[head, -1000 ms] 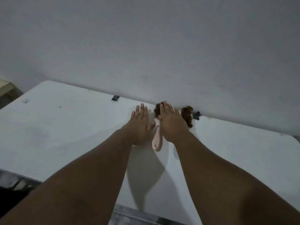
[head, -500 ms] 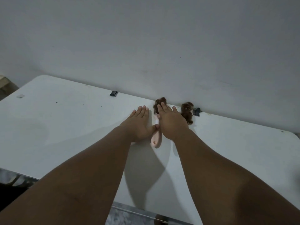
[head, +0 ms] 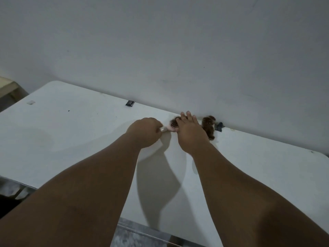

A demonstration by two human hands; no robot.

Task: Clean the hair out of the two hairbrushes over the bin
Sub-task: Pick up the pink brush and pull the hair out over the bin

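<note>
While both bare forearms are stretching out across the white flat-topped counter (head: 71, 132), the person is working at its far edge, right against the plain grey wall (head: 160, 50). The left hand (head: 145, 131) is curling into a loose fist, its fingers closing round the pale handle of the pink plastic hairbrush (head: 171, 126), which is lying on the counter between the two hands. Brown hair is clogging the brush head. The right hand (head: 191, 133) is spreading flat with fingers extended, palm down, covering the far side of that brush head; whether it is pinching any hair, cannot tell. Just beside the right hand, on its outer side, the second hairbrush matted with brown hair (head: 208, 126) is lying on the counter near the wall, partly hiding behind the wrist. A small dark clip-like bracket (head: 219, 126) is sitting close by it at the counter's back edge, and a similar dark bracket (head: 130, 103) is sitting further left along the same edge, well apart from the hands. Arm shadows are falling on the counter between the forearms.
</note>
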